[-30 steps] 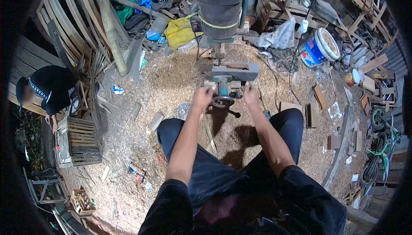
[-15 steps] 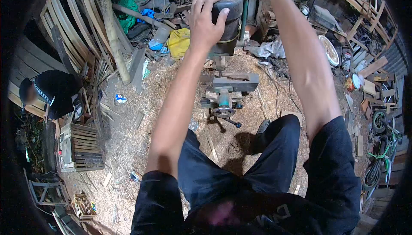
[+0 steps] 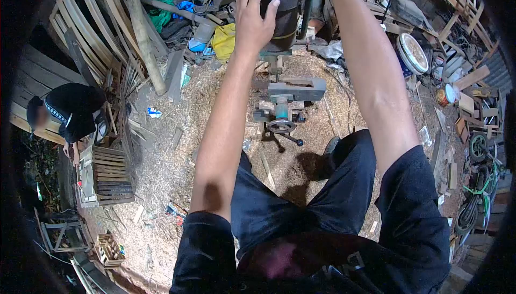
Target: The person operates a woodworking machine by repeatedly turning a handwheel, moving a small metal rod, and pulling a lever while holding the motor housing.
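Note:
My left hand (image 3: pixel 255 25) lies against the side and top of a dark motor housing (image 3: pixel 286 12) with a perforated cap, its fingers stretched and the thumb apart. My right arm (image 3: pixel 371 52) reaches up past the top edge of the view, so its hand is out of sight. Below the motor stands a machine with a grey metal vise (image 3: pixel 301 90), a small handwheel (image 3: pixel 281 126) and a lever ending in a dark knob (image 3: pixel 299 142). Neither arm touches these lower parts.
Wood shavings (image 3: pixel 166 176) cover the floor around my legs. At left a person in dark clothes (image 3: pixel 78 108) bends beside a slatted crate (image 3: pixel 112 167). Long boards (image 3: pixel 86 30) lean behind a pole (image 3: pixel 141 36). A white bucket (image 3: pixel 413 54) and a bicycle (image 3: pixel 478 186) stand at right.
The view has tilted slightly, so the motor and my left hand sit higher in it. My left hand stays on the motor. The person at left has shifted a little.

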The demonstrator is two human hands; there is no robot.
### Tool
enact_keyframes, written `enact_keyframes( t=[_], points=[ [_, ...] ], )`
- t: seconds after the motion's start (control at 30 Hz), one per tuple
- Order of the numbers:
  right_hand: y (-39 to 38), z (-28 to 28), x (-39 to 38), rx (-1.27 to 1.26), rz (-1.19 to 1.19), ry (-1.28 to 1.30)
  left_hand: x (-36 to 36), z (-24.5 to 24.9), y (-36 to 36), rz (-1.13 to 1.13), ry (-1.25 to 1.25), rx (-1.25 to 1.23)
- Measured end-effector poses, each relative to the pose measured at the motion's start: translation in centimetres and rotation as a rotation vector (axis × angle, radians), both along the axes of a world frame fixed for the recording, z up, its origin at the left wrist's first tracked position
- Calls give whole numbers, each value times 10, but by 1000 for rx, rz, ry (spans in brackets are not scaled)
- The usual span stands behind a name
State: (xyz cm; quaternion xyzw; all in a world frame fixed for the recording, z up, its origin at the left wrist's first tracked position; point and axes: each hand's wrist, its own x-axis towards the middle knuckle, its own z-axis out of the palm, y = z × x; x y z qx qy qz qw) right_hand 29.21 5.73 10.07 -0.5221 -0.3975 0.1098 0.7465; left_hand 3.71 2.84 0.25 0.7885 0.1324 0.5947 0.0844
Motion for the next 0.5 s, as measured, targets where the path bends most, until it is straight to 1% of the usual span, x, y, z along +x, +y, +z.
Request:
enact_keyframes(
  t=[0.03,0.1,0.13,0.17,0.2,0.23,0.3,0.33,0.37,0.4,0.43,0.47,0.5],
  points=[
    [4,0,2,30,6,-24,-6,-1,1,-60,-18,-30],
    [-11,7,-12,-65,-57,-50,-18,-1,7,-152,-112,-88],
    [-19,7,-19,-115,-91,-59,-26,-5,10,-162,-130,-224],
    [-18,-5,-23,-40,-212,-129,-34,-13,13,-173,-146,-367],
    [-21,-24,-33,32,-337,-197,-38,-20,16,-163,-203,-429],
    [-24,-43,-38,108,-464,-268,-43,-28,15,-128,-195,-459],
    [-56,-79,-60,20,-369,-356,-55,-45,11,-57,-179,-514],
    [-74,-96,-72,-22,-318,-398,-57,-62,19,-48,-156,-470],
    [-88,-108,-80,-3,-184,-343,-59,-76,22,12,-93,-468],
    [-85,-133,-79,-65,-262,-338,-61,-89,21,72,-29,-467],
    [-91,-136,-84,-108,-237,-304,-62,-97,20,131,33,-464],
    [-99,-141,-90,-153,-213,-271,-63,-104,21,174,77,-400],
    [-103,-145,-92,-198,-189,-238,-63,-104,24,163,104,-397]
  ],
)
